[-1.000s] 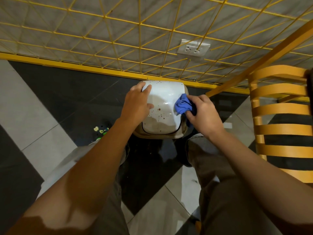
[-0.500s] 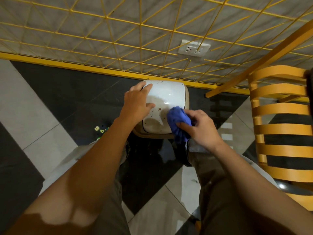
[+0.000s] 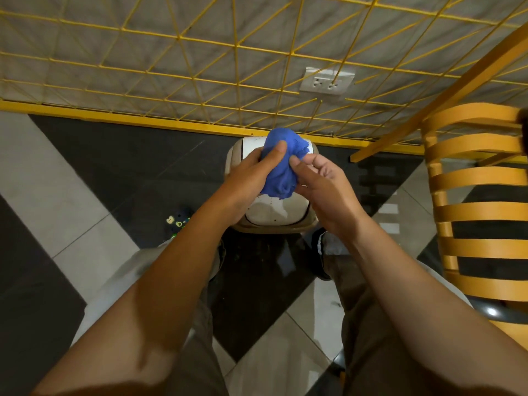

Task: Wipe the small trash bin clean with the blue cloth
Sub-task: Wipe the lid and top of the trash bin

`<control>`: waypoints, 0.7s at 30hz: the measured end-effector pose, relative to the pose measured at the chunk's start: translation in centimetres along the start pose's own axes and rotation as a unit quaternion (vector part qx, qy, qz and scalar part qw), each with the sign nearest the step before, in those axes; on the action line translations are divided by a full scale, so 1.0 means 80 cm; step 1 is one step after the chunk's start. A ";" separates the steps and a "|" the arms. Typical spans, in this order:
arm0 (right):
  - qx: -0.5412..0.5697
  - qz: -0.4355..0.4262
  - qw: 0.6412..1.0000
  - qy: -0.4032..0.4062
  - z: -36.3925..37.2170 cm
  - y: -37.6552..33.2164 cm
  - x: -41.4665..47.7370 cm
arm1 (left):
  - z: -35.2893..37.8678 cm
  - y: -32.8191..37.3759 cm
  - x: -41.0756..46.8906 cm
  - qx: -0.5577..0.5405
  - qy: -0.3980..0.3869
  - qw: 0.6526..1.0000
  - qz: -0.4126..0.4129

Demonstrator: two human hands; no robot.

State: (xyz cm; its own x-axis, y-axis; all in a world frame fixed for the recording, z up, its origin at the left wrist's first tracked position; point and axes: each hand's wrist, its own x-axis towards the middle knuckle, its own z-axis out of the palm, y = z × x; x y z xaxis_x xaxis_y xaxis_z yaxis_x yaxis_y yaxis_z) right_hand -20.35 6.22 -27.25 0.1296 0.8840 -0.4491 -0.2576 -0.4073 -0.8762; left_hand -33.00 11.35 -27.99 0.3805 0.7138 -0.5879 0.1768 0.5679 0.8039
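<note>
The small trash bin (image 3: 271,214) stands on the floor between my feet, a beige body with a white lid that shows a few dark specks. Above the lid I hold the bunched blue cloth (image 3: 281,167) in both hands. My left hand (image 3: 253,174) grips its left side with the thumb laid across the top. My right hand (image 3: 321,185) pinches the cloth's right edge between thumb and fingers. Most of the lid is hidden behind my hands and the cloth.
A wall with a yellow wire grid (image 3: 234,75) and a white socket plate (image 3: 327,81) rises right behind the bin. A yellow slatted chair (image 3: 480,201) stands close on the right. A small dark toy (image 3: 178,221) lies on the black-and-white tiled floor to the left.
My left hand left the lid and took hold of the cloth. My right hand lifted the cloth off the lid, so both hands now hold it above the bin.
</note>
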 end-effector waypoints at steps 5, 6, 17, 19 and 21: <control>-0.155 -0.007 0.987 -0.041 -0.014 -0.001 0.005 | -0.015 -0.003 -0.008 0.043 0.023 0.998 0.045; -0.253 -0.020 0.967 -0.015 -0.021 0.002 0.010 | -0.016 -0.005 -0.008 0.070 0.056 0.994 0.059; -0.738 -0.095 0.668 -0.022 -0.056 0.016 0.059 | -0.029 -0.050 0.008 0.366 0.241 0.863 0.252; -0.729 -0.097 0.677 -0.019 -0.058 0.018 0.060 | -0.021 -0.059 0.010 0.421 0.202 0.840 0.278; -0.723 -0.101 0.683 -0.022 -0.058 0.017 0.060 | -0.012 -0.068 0.010 0.465 0.165 0.815 0.304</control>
State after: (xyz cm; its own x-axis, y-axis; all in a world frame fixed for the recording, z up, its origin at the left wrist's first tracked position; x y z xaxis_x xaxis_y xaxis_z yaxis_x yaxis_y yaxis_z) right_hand -15.62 8.86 -31.43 -0.0135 0.9487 -0.3159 0.9805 -0.0494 -0.1902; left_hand -34.54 9.21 -32.89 0.4161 0.9061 0.0766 0.7162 -0.3784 0.5864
